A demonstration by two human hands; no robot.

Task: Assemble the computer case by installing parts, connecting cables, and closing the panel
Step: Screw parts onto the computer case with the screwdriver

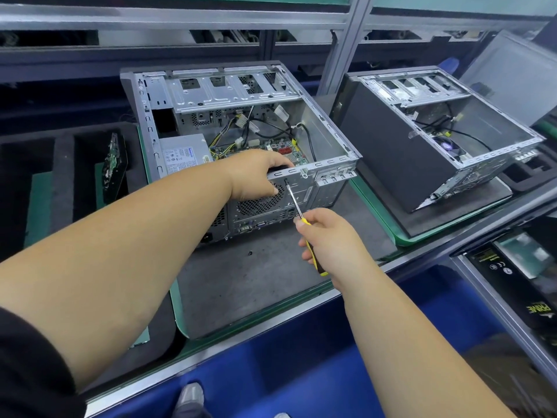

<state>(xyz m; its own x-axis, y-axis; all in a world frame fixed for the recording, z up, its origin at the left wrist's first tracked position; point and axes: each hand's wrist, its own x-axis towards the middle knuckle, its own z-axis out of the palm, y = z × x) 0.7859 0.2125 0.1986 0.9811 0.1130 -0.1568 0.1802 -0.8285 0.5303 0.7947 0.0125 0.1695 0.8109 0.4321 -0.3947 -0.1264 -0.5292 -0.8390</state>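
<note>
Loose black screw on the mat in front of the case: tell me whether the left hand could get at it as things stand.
Probably yes, but not at once. The screw lies bare on the grey mat with nothing over it. The left hand is gripping the case rear edge, so it would have to let go first.

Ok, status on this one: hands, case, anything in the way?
Left hand grips the case rear edge. Right hand holds screwdriver, tip at a rear-panel screw. Side panel off. Loose screw on the mat, not blocking.
</note>
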